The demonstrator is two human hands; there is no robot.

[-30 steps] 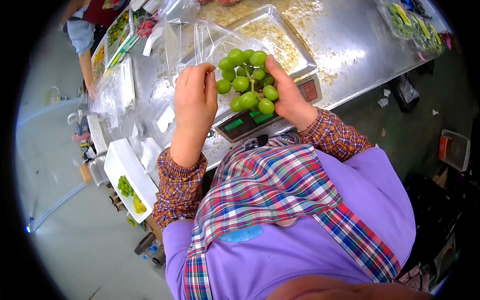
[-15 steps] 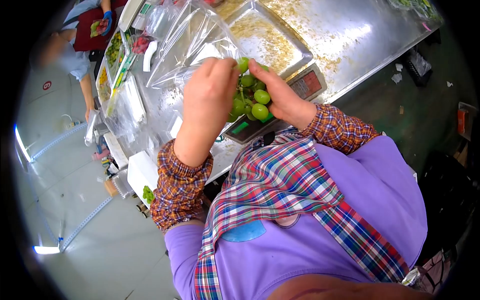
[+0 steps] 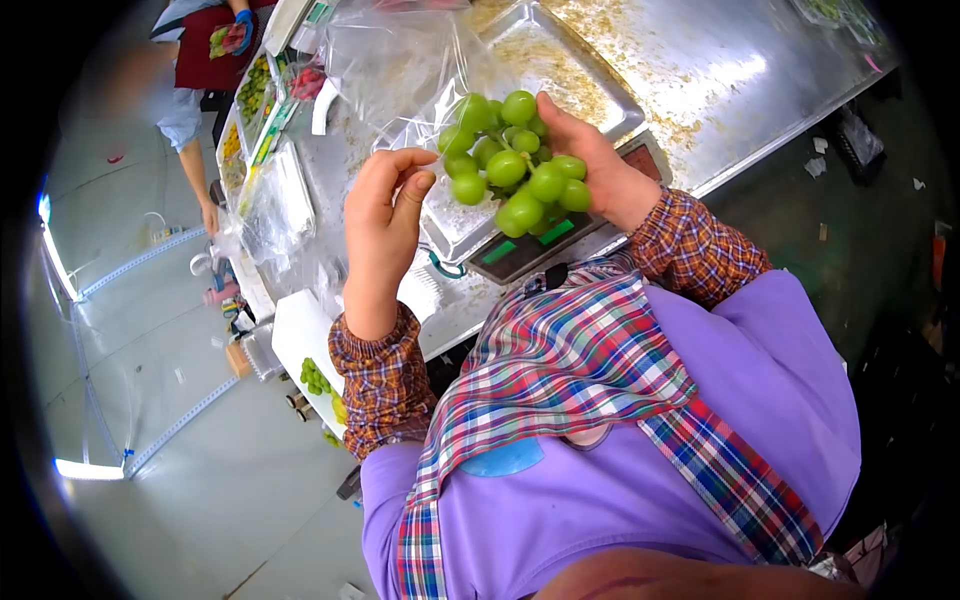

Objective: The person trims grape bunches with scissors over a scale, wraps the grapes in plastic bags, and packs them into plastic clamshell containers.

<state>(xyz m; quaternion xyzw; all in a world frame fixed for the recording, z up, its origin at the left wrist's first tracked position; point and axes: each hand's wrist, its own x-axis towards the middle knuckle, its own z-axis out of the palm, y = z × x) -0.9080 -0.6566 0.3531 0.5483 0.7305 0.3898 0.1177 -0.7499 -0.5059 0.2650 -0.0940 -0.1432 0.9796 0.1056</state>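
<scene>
A bunch of green grapes [image 3: 520,165] is held up above a metal tray and a digital scale. My right hand [image 3: 610,175] grips the bunch from its right side, with some fingers hidden behind the fruit. Just left of the grapes, my left hand [image 3: 385,205] is raised, its thumb and forefinger parted and nothing between them. Beneath the bunch, the scale [image 3: 495,254] shows green displays, partly covered by the grapes. The metal tray [image 3: 610,85] holds yellowish-brown residue.
Clear plastic bags [image 3: 400,60] lie at the back of the steel table [image 3: 730,110]. A white box [image 3: 300,335] with green grapes stands at the left. Containers of fruit [image 3: 255,90] line the far left, where a co-worker's arm [image 3: 195,175] reaches down.
My left hand has come away from the grapes to the left and its fingers have parted. The bunch, in my right hand, is now more fully in view and looks larger.
</scene>
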